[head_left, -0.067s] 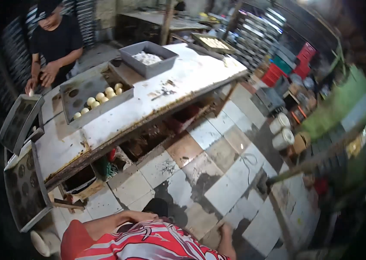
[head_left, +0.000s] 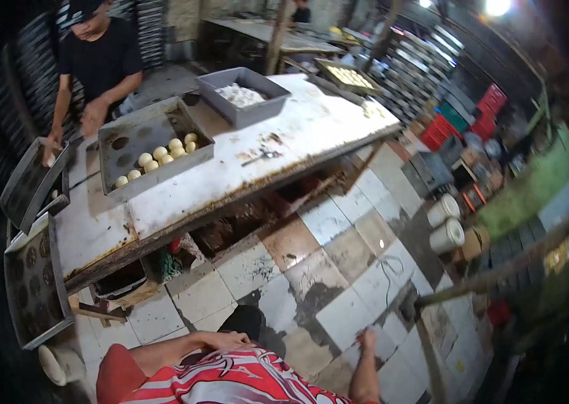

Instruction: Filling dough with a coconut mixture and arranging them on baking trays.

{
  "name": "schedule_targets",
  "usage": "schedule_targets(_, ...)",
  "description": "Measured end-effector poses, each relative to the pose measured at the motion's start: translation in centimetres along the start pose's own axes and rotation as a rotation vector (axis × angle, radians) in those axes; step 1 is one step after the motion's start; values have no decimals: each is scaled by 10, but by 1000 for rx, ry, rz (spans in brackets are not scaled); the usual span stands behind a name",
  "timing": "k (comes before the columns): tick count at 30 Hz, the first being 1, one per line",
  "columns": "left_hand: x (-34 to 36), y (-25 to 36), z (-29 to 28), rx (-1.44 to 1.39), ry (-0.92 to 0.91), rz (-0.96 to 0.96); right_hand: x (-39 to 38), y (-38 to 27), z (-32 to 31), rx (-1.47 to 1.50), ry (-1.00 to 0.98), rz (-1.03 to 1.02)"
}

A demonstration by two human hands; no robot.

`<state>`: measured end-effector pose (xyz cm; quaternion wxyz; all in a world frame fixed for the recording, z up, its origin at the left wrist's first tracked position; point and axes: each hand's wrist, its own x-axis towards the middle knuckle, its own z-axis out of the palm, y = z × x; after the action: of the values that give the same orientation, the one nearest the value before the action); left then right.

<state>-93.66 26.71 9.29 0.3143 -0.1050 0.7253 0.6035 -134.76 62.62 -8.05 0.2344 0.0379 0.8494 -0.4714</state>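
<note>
My left hand (head_left: 229, 341) rests at my waist, against the hem of my red and white patterned shirt (head_left: 244, 377) and beside my dark-clothed leg (head_left: 246, 320). Its fingers are too small and partly hidden to make out. Out to the side over the tiled floor hangs my right hand (head_left: 366, 337), away from every object; whether its fingers are curled is unclear. Ahead stands a white-topped table (head_left: 183, 195) with a rusty edge. On it sit a metal tray (head_left: 117, 192) with several pale dough balls (head_left: 161, 153) and a grey bin (head_left: 251, 116) of white powder.
A co-worker (head_left: 99, 60) in black reaches to a tilted mould tray (head_left: 25, 178) at the table's left end. Another mould tray (head_left: 37, 286) leans below it. White buckets (head_left: 447, 236), red crates (head_left: 440, 131) and a wooden pole (head_left: 486, 271) stand to the right.
The view has shifted, so the table sits a little further right. My right hand has swung forward and up. The co-worker's hand has moved onto the tilted tray.
</note>
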Motion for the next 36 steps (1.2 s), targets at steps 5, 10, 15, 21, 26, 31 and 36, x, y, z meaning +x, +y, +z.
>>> schedule_targets(5, 104, 40, -87, 218, 244, 82, 203, -244, 49, 497, -11, -127)
schedule_targets(10, 198, 43, -209, -35, 388, 384, 251, -400, 176, 489, -360, -260)
schedule_targets(15, 246, 50, -283, -259, 468, 82, 338, -539, 204, 290, -274, -507)
schedule_targets(21, 220, 117, -375, -634, 576, 160, 565, -683, 232, -219, 218, -946)
schedule_targets(26, 223, 192, -451, -409, 726, 369, 696, -767, 299, -528, 252, -818)
schedule_targets(31, 242, 270, -502, -853, 892, 176, 733, -787, 352, -605, 324, -678)
schedule_targets(36, 303, 287, -576, -973, 1132, 335, 776, -815, 343, -98, 53, -631)
